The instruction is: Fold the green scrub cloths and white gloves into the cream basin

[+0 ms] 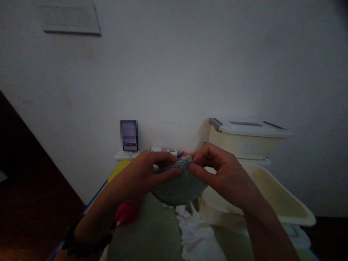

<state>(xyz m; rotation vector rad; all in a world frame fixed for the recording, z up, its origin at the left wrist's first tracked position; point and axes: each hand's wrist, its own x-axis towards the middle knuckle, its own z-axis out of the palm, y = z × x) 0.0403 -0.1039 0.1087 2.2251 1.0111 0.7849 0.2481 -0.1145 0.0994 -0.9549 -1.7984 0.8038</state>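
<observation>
A grey-green knitted piece (pixel 181 186) hangs in the air between my two hands, its rounded lower edge turned down. My left hand (pixel 152 168) grips its upper edge, thumb on the near side and fingers behind. At the top corner, my right hand (pixel 217 165) pinches the knit between thumb and fingertips. The fingertips on the far side are partly hidden. A dark beaded bracelet (pixel 84 241) circles my left wrist. Below the knit lie a white ruffled cloth (pixel 199 235) and, to the left, a red cloth item (pixel 127 213).
An open cream bin (pixel 274 195) stands at the right of the green table top (pixel 152 232). Behind it sits a lidded cream box (pixel 247 139). A phone (pixel 129 136) leans upright by the white wall (pixel 174 72). Several small things lie at the table's back.
</observation>
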